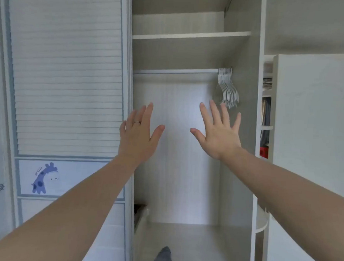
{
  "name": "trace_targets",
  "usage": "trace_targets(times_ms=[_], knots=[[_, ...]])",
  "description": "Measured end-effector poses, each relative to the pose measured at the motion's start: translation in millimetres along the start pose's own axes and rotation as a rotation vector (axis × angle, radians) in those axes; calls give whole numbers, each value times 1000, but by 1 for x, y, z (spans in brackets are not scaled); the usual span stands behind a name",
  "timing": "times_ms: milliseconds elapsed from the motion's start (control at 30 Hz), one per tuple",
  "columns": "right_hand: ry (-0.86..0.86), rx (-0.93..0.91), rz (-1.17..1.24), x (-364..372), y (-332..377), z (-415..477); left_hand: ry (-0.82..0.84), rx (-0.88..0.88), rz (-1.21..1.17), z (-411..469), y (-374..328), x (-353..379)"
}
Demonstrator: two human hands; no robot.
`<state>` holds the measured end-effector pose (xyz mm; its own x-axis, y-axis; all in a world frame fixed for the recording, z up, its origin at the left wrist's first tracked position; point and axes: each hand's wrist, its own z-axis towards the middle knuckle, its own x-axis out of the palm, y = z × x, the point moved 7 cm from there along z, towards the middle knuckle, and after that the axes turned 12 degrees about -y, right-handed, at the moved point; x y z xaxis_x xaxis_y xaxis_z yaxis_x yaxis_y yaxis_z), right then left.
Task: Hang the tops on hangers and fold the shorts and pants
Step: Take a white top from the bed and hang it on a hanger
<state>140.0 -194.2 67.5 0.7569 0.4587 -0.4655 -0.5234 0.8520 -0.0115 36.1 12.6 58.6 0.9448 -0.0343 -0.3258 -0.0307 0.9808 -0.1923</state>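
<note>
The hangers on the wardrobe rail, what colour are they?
White. The hangers show best in the head view, bunched at the rail's right end.

slatted door [66, 75] left | giraffe picture [45, 178] beneath it | shelf [192, 34] top | side shelves [266, 127] right

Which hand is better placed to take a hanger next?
Likely right. The right hand is raised open just below the white hangers bunched at the right end of the rail; the left hand is open too, but farther away.
</note>
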Motion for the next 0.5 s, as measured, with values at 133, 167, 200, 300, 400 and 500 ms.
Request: trace_targets(times_ms=[133, 167, 200, 300, 400, 500], knots=[[10, -100, 29, 28, 18, -35, -4, -3, -31, -39, 14, -3], [13, -123, 48, 38, 21, -45, 11, -8, -35, -52, 18, -2], [17, -147, 61, 49, 23, -55, 21, -1, -19, -64, 21, 0], [85, -209, 103, 81, 31, -79, 92, 24, 72, -101, 33, 11], [153, -294, 188, 112, 45, -100, 170, 19, 153, -140, 41, 26], [212, -374, 332, 137, 65, -115, 214, -23, 270, -171, 53, 32]])
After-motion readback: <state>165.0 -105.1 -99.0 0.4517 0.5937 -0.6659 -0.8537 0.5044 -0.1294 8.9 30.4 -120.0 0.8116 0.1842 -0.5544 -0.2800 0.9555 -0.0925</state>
